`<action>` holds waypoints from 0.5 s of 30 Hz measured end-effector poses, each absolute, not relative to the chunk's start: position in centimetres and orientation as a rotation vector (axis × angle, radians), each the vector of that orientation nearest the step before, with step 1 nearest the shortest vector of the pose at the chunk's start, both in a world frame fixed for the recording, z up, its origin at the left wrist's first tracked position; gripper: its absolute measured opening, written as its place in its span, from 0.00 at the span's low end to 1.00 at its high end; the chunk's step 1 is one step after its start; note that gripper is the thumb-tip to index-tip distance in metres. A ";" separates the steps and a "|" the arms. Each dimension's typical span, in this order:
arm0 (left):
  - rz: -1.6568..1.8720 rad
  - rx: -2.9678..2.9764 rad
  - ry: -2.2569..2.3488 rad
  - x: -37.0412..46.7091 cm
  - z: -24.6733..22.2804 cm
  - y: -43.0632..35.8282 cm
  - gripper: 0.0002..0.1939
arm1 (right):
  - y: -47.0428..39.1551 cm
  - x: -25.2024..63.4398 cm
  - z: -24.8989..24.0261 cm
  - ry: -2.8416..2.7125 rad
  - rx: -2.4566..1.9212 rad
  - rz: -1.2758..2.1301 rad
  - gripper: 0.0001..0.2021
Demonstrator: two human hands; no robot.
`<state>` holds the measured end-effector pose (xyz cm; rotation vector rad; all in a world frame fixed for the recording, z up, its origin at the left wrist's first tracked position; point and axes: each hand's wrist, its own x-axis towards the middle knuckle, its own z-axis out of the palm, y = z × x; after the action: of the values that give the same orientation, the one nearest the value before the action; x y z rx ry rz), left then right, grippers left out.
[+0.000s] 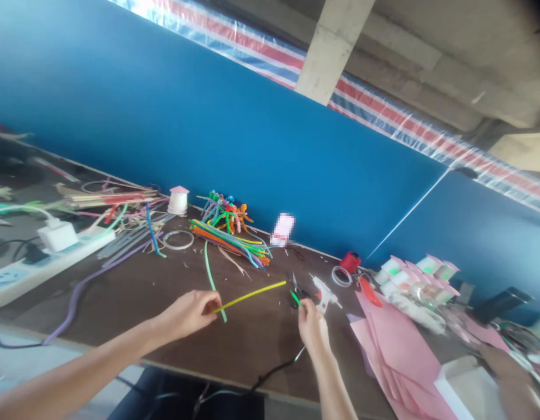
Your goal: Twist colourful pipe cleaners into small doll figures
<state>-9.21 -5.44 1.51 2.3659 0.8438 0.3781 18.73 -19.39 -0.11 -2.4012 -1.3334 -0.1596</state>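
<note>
My left hand (pixel 195 314) is closed on one end of a yellow pipe cleaner (pixel 254 295), which points up and to the right over the brown table. Fingers of my right hand (pixel 312 324) pinch a short green piece (pixel 295 298). Just behind my right hand lie dark scissors (pixel 298 286), partly hidden, and a white glue gun (pixel 326 293) is to their right. A light green pipe cleaner (pixel 209 265) rests on the table beside my left hand. Farther back is a bundle of coloured pipe cleaners (pixel 234 242).
A white power strip (pixel 46 259) lies at the left, near a purple strand (pixel 77 291). Pink sheets (pixel 396 350) and a white box (pixel 466 385) are at the right. A blue partition (pixel 252 134) stands behind the table. A blurred arm (pixel 506 373) shows at lower right.
</note>
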 end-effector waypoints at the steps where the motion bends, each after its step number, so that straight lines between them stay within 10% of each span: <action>1: 0.367 2.411 0.843 -9.6 1.5 -5.3 0.07 | -19.1 18.5 -0.1 -1.360 -2.412 -0.168 0.10; 15: 0.438 2.950 0.735 -9.5 1.1 -2.6 0.16 | -16.8 19.4 0.5 -1.478 -2.671 -0.210 0.12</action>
<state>-9.46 -2.59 1.10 2.9498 0.7345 0.4380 19.43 -16.83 0.52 -2.6712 -1.4777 -0.2095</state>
